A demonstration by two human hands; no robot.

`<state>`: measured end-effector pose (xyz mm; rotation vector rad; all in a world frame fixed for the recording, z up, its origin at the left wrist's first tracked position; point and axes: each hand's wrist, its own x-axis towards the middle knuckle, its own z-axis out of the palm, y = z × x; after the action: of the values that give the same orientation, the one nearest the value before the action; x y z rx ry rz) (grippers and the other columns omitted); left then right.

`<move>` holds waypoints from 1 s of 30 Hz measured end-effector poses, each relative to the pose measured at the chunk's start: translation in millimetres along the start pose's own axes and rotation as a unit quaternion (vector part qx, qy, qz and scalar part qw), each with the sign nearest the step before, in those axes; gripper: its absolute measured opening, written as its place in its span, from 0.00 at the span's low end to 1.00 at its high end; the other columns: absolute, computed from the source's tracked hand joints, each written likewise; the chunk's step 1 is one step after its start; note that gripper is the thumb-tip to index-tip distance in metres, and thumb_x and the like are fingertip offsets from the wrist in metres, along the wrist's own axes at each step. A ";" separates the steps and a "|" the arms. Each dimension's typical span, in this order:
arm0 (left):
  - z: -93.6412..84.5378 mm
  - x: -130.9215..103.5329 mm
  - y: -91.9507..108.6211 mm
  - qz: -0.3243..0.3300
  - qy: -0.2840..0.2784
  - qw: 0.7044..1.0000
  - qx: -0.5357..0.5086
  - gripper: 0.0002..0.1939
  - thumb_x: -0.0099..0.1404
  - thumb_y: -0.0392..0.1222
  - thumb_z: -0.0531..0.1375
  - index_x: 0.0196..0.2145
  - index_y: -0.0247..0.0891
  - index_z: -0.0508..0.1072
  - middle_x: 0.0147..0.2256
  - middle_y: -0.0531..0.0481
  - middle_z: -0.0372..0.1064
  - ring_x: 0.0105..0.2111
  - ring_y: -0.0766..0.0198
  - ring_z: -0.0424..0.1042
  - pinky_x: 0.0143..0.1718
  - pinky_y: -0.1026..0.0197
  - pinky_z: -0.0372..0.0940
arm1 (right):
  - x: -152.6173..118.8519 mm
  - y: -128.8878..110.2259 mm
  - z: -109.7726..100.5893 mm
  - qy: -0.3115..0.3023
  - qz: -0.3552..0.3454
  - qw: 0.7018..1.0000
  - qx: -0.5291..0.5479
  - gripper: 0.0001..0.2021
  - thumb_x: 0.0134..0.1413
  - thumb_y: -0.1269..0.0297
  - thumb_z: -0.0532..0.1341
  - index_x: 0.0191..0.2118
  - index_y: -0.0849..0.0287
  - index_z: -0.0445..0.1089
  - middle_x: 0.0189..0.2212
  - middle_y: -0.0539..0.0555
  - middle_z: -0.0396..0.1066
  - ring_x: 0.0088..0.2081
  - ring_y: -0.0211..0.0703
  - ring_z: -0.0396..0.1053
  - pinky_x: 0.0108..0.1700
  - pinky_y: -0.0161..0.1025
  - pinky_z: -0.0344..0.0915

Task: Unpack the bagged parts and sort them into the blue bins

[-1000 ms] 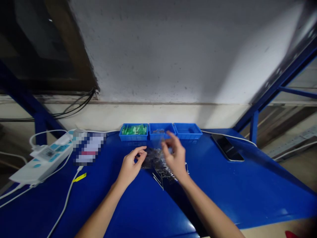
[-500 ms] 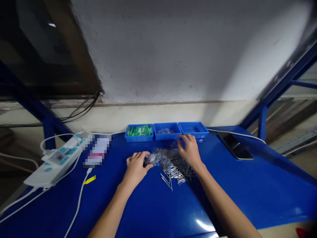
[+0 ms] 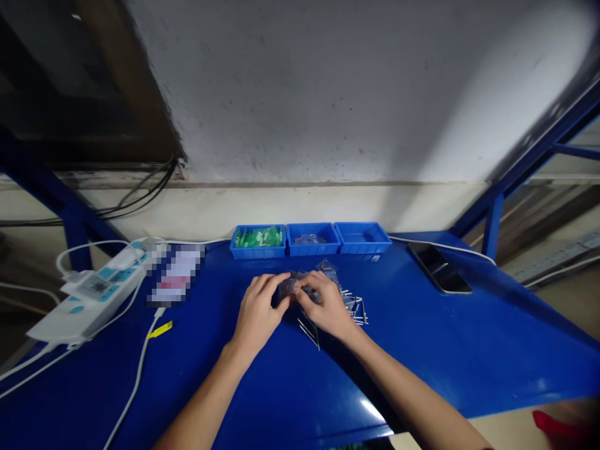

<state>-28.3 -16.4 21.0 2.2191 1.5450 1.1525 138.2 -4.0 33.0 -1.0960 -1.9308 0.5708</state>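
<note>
My left hand is closed on clear plastic bags at the left of the pile. Against the same bags, my right hand has its thumb and fingers pinched together, close to the left fingertips; what it grips is too small to make out. Thin metal rods lie on the blue table to the right of my right hand, and a few more lie below it. Part of the pile is hidden under my right hand.
Three blue bins stand by the wall: the left holds green packets, the middle some small bags, the right nothing visible. A dark phone lies right. A power strip, a blurred phone and a cable are left.
My right hand has moved left and down from near the bins to meet my left hand at the bags. The view has shifted slightly.
</note>
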 end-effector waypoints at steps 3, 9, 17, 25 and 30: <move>5.0 -0.6 1.5 -0.060 0.001 0.994 -0.087 0.22 0.56 0.37 0.62 0.49 0.43 0.66 0.37 0.49 0.69 0.40 0.58 0.68 0.44 0.54 0.62 | 0.7 1.8 -0.3 0.022 0.042 0.998 0.046 0.08 0.54 0.66 0.55 0.27 0.59 0.69 0.25 0.50 0.68 0.29 0.39 0.64 0.34 0.36 0.59; 7.0 2.8 2.5 -0.216 -0.070 0.923 -0.312 0.13 0.58 0.45 0.60 0.40 0.36 0.72 0.30 0.50 0.71 0.32 0.62 0.70 0.37 0.61 0.63 | 2.0 10.1 0.1 0.057 0.140 0.977 0.153 0.10 0.53 0.60 0.56 0.29 0.60 0.68 0.24 0.50 0.68 0.24 0.36 0.61 0.27 0.33 0.57; 2.3 3.7 8.7 -0.247 -0.066 0.907 -0.336 0.12 0.59 0.47 0.60 0.35 0.35 0.73 0.34 0.48 0.73 0.36 0.59 0.70 0.38 0.61 0.61 | -0.4 5.8 4.0 0.018 0.153 0.962 0.224 0.10 0.53 0.58 0.57 0.30 0.60 0.67 0.23 0.48 0.66 0.23 0.33 0.60 0.26 0.31 0.57; 6.6 2.0 5.5 -0.218 -0.054 0.932 -0.284 0.13 0.58 0.49 0.59 0.33 0.35 0.74 0.32 0.48 0.73 0.34 0.58 0.70 0.38 0.60 0.62 | -0.7 7.8 5.3 -0.008 0.160 0.967 0.196 0.11 0.51 0.58 0.58 0.29 0.61 0.69 0.20 0.47 0.65 0.21 0.33 0.59 0.24 0.31 0.56; 8.5 0.6 3.3 -0.203 -0.074 0.931 -0.294 0.10 0.57 0.46 0.61 0.31 0.35 0.73 0.29 0.50 0.71 0.31 0.62 0.69 0.35 0.62 0.62 | 0.1 7.0 0.7 -0.008 0.136 0.979 0.154 0.09 0.51 0.61 0.57 0.27 0.61 0.69 0.21 0.48 0.66 0.22 0.34 0.60 0.26 0.32 0.56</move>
<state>-19.9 -15.2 17.4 1.4752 1.2893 1.0983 141.0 -0.3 27.7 -1.1604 -1.6448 0.9946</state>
